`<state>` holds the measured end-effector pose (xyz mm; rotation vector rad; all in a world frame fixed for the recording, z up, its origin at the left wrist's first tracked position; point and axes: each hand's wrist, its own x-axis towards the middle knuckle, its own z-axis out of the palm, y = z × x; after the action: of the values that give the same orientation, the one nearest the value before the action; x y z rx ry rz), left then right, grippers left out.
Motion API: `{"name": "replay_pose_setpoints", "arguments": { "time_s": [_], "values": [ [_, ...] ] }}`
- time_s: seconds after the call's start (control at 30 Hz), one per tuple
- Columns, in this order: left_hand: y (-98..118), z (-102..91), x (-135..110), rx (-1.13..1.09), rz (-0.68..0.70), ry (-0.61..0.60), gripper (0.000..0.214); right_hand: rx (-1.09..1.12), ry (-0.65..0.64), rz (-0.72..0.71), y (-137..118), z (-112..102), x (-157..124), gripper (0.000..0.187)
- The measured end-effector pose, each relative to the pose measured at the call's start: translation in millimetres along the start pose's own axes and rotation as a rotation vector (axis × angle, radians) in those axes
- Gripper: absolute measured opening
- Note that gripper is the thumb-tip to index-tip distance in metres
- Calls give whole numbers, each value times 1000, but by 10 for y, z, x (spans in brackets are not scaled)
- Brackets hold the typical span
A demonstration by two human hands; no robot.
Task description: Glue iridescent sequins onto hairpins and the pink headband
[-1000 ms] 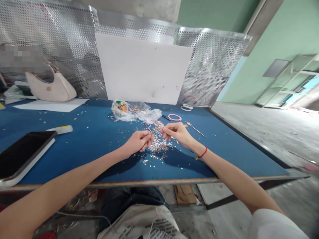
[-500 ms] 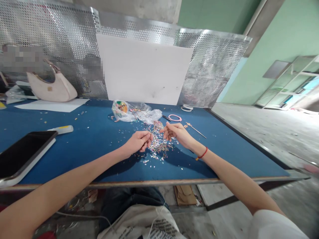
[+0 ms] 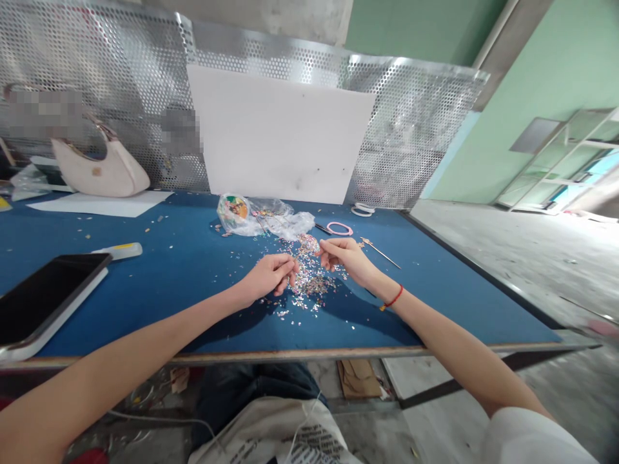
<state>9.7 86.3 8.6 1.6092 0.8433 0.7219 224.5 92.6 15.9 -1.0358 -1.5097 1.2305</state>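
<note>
**Two bare hands, half closed, over a loose heap of metallic sequins on a blue worktop [image 3: 193, 325].**

The left hand [image 3: 271, 274] is curled, its fingertips gathered at the heap's left edge. The right hand [image 3: 344, 256], with a red cord bracelet [image 3: 394, 298] at the wrist, has thumb and forefinger pressed together above the heap. Whether either pinch grips a flake is too small to tell. The flat, glinting sequins [image 3: 309, 277] lie between the hands, with strays scattered outward. Beyond them lie a crumpled clear plastic bag [image 3: 285, 223], a pink ring [image 3: 339, 228] and a slender gold-coloured pin [image 3: 382, 253], below a white board [image 3: 278, 132] against a perforated metal sheet [image 3: 411, 132].
</note>
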Motion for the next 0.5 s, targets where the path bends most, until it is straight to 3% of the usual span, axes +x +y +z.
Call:
{"name": "replay_pose_setpoints", "arguments": {
  "time_s": [0.5],
  "values": [
    [-9, -4, 1, 17, 27, 11, 21, -14, -9, 22, 21, -14, 12, 36]
  ]
}}
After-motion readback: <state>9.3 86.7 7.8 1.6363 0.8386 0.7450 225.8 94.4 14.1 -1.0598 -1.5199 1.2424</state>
